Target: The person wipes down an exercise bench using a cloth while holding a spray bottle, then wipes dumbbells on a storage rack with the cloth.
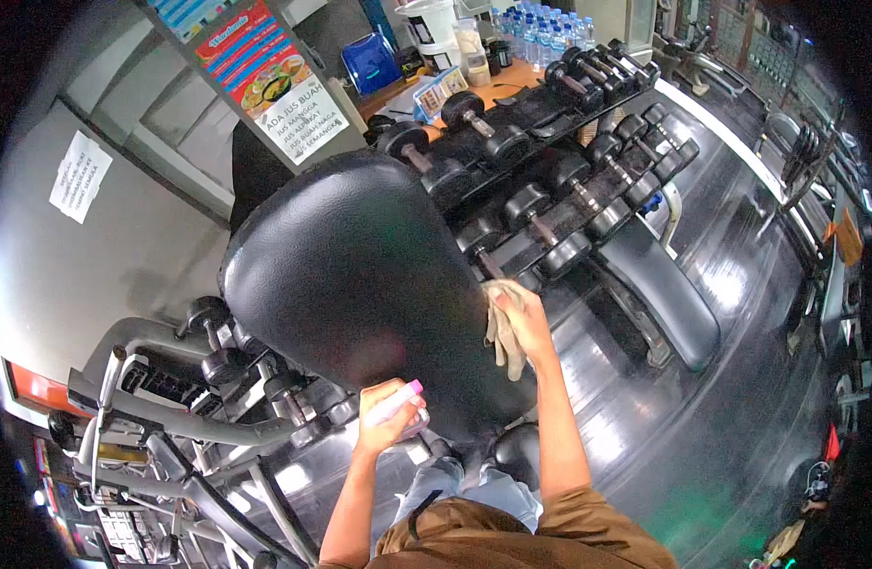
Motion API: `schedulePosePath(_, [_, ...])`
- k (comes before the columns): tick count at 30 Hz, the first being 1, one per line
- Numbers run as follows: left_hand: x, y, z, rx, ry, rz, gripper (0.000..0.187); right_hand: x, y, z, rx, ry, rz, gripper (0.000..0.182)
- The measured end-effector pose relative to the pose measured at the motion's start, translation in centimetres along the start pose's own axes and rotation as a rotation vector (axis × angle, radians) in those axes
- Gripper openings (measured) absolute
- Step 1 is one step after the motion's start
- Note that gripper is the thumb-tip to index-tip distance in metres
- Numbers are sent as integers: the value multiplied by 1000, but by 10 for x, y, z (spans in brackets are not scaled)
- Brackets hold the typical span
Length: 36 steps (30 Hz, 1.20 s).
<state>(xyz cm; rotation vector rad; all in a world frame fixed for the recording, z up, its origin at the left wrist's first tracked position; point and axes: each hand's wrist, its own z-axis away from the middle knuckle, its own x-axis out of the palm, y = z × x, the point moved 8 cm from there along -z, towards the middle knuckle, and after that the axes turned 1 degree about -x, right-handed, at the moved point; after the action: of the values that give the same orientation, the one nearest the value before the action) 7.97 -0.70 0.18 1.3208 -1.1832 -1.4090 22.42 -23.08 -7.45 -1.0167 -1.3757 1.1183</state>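
A large black padded backrest [351, 256] fills the middle of the view, its surface smooth and a little shiny. My left hand [387, 417] is wrapped round a pale bottle with a pink top [406, 398], near the pad's lower left edge. In my right hand [523, 322] is a bunched beige cloth [502, 341], which hangs down beside the pad's right edge. The fingers of that hand are closed on the cloth.
Dumbbells [540, 228] lie on a two-tier rack behind the pad. A black flat bench [664, 294] stands at the right. Metal gym frames [189, 427] are at the left. Water bottles [545, 38] stand on a wooden table behind the rack.
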Motion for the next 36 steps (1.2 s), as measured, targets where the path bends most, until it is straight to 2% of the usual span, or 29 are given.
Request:
schedulePosePath(3, [7,1,-7,43,-2,32,7,-22,29,13,53,-12,44,38])
schedulePosePath(5, [3,1,-2,23,-20,-1,7,-32,69,26,185,27,175,34])
schedulePosePath(8, [1,2,-3,47,-20,4,8,-25,49,22,133,36,161,32])
schedulePosePath(11, [1,2,-3,24,-2,-24,9,-14,0,23,79,78,209,31])
schedulePosePath(13, [2,2,-2,41,-10,5,10,-3,-20,30,124,86,32,30])
schedulePosePath(14, [2,2,-2,61,-13,37,10,-4,-25,33,-7,142,107,30])
schedulePosePath(15, [1,1,-2,60,-13,36,10,-3,-15,38,-6,142,106,30])
schedulePosePath(17, [1,-1,-3,79,-4,10,12,-15,4,54,-110,320,232,29])
schedulePosePath(20, [1,0,-3,109,12,-30,14,-28,54,80,-22,347,187,29])
schedulePosePath(23, [2,-2,-3,88,31,-9,16,-29,58,85,61,367,183,29])
schedulePosePath(25, [1,-5,-3,64,40,-10,16,-20,35,75,23,392,120,28])
schedulePosePath(26, [1,-8,-3,40,49,-13,16,-12,10,72,-119,410,166,26])
schedulePosePath(29, [1,-6,-4,64,43,-21,16,11,-47,78,-363,462,342,26])
schedulePosePath(31, [3,-5,-3,31,52,10,15,14,-38,87,-370,497,345,27])
schedulePosePath(33, [3,-6,-3,25,49,14,13,18,-21,105,-482,524,418,26])
schedulePosePath(34, [3,-5,-2,32,57,14,13,16,-8,111,-444,533,443,31])
schedulePosePath(36, [5,-4,-1,15,75,13,10,8,9,119,-385,547,396,27])
